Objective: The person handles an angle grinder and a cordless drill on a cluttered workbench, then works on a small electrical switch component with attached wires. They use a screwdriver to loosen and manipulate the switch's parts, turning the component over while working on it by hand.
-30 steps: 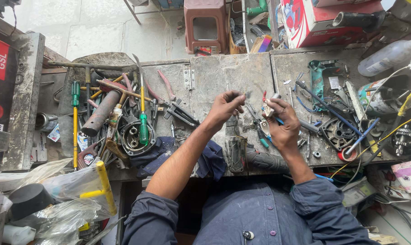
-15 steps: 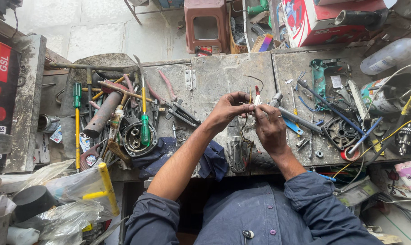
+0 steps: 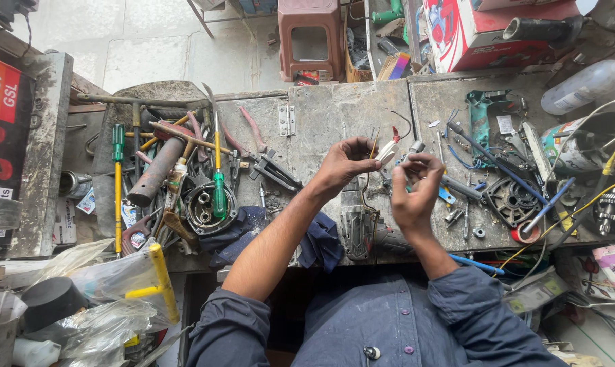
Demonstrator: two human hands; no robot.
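Both hands [image 3: 382,173] pinch what seems a small white part [image 3: 387,152] below a red-and-white box [image 3: 484,30].

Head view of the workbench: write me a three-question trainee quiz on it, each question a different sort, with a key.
1. True or false: the left hand pinches a small white part with thin wires hanging from it.
2. Which tool lies with its green handle across the round metal housing on the left of the bench?
A. hammer
B. green-handled screwdriver
C. paintbrush
3. Fill in: the dark blue ____ hangs over the front edge of the bench beside the left forearm.

Key:
1. True.
2. B.
3. Cloth. The right hand is raised close to the white part, fingers curled; whether it touches the part cannot be told.
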